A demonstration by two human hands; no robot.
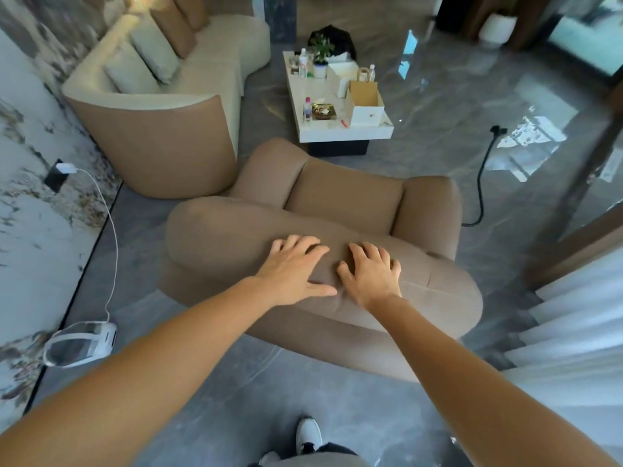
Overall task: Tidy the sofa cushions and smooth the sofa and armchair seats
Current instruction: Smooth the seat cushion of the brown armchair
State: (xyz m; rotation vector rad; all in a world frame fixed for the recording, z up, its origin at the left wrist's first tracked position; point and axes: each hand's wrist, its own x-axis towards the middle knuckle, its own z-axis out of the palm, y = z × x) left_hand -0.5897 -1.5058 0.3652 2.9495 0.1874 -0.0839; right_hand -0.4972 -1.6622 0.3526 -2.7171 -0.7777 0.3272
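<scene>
Both hands lie flat with fingers spread on the rounded top of the brown armchair (303, 251) backrest, the left hand (292, 270) just beside the right hand (372, 274), neither gripping anything. The armchair's seat (340, 193) faces away (toward the coffee table (337, 129)), and the cream sofa (188, 82) with 4 cushions (153, 55) stands beyond on the left.

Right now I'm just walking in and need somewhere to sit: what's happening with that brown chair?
A person stands behind the brown armchair, left hand and right hand spread flat on top of its padded backrest. Its seat is empty. The cream sofa beyond has cushions lined along its back.
</scene>
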